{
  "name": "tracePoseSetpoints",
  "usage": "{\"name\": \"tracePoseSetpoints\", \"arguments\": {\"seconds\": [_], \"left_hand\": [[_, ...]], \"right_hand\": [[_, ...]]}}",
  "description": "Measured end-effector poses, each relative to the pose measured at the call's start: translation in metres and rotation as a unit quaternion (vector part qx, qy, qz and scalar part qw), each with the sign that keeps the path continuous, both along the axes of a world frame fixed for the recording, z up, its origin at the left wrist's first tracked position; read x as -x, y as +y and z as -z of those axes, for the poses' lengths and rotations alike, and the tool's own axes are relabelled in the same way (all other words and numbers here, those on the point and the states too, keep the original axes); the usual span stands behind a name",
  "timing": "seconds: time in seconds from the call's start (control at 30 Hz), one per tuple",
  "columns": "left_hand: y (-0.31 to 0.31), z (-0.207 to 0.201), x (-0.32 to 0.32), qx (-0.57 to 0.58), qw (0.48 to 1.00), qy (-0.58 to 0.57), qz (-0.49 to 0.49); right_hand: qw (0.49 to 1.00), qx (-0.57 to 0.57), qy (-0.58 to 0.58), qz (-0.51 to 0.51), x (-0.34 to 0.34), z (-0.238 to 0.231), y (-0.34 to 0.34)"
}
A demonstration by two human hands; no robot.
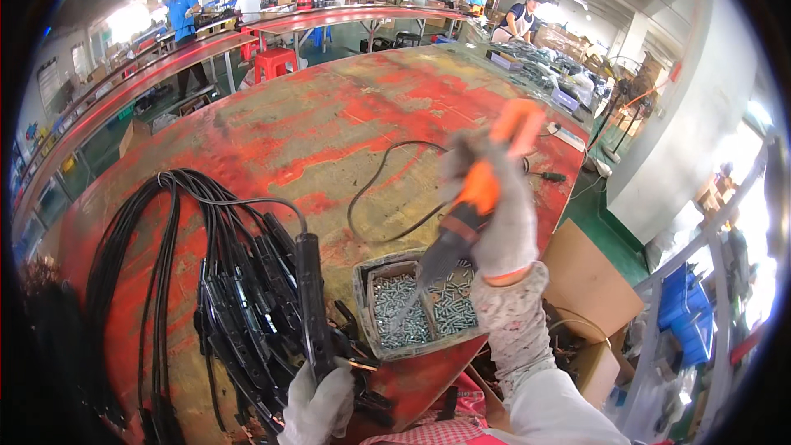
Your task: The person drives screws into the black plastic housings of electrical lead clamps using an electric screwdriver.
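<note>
My right hand (504,222), in a grey-white glove, grips an orange and black power screwdriver (479,189), blurred by motion. The tool's tip points down over a two-part tray (368,344) of small silvery screws (401,313). Gloved too, my left hand (317,404) is closed around the lower end of a long black plastic housing (310,288), held roughly upright. A black cable leaves that housing's top end. Left of it lies a heap of similar black housings (247,313) with their cables (124,247) bundled together.
The work table (272,124) has worn red paint. A loose black cable (354,206) loops across it behind the screw tray. Packed goods (544,66) cover the far right end, near a person (517,23). An open cardboard box (589,280) stands at the right, beside a pillar.
</note>
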State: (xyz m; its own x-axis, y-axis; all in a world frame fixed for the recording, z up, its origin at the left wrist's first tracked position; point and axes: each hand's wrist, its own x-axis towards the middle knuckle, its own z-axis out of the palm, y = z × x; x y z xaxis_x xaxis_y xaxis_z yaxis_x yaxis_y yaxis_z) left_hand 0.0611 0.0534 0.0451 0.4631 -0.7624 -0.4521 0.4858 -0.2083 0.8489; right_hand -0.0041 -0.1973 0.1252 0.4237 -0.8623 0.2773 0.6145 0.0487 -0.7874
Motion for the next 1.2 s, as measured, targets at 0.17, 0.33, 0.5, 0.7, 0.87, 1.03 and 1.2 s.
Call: {"name": "tracePoseSetpoints", "arguments": {"seconds": [0.17,0.33,0.5,0.7,0.87,1.03,1.2], "left_hand": [[-0.051,0.012,-0.005,0.023,0.997,0.053,0.046],[-0.084,0.033,0.008,-0.002,1.0,0.03,0.008],[-0.088,0.037,0.004,-0.017,0.999,0.051,-0.009],[-0.08,0.045,0.012,-0.015,0.998,0.052,-0.033],[-0.077,0.043,0.017,-0.011,0.99,0.075,-0.122],[-0.081,0.043,0.01,-0.053,0.995,0.059,-0.053],[-0.078,0.043,0.004,-0.081,0.994,0.066,-0.015]], "right_hand": [[0.98,-0.049,-0.109,0.157,0.029,0.036,-0.02],[0.987,-0.016,-0.049,0.154,0.054,0.057,-0.016],[0.99,0.051,-0.053,0.122,0.029,0.08,-0.022],[0.991,0.096,-0.069,0.067,-0.009,0.104,-0.007],[0.991,0.116,-0.042,0.053,-0.024,0.111,0.004],[0.992,0.105,-0.07,0.008,-0.033,0.124,0.001],[0.993,0.089,-0.077,-0.017,-0.032,0.125,-0.004]]}}
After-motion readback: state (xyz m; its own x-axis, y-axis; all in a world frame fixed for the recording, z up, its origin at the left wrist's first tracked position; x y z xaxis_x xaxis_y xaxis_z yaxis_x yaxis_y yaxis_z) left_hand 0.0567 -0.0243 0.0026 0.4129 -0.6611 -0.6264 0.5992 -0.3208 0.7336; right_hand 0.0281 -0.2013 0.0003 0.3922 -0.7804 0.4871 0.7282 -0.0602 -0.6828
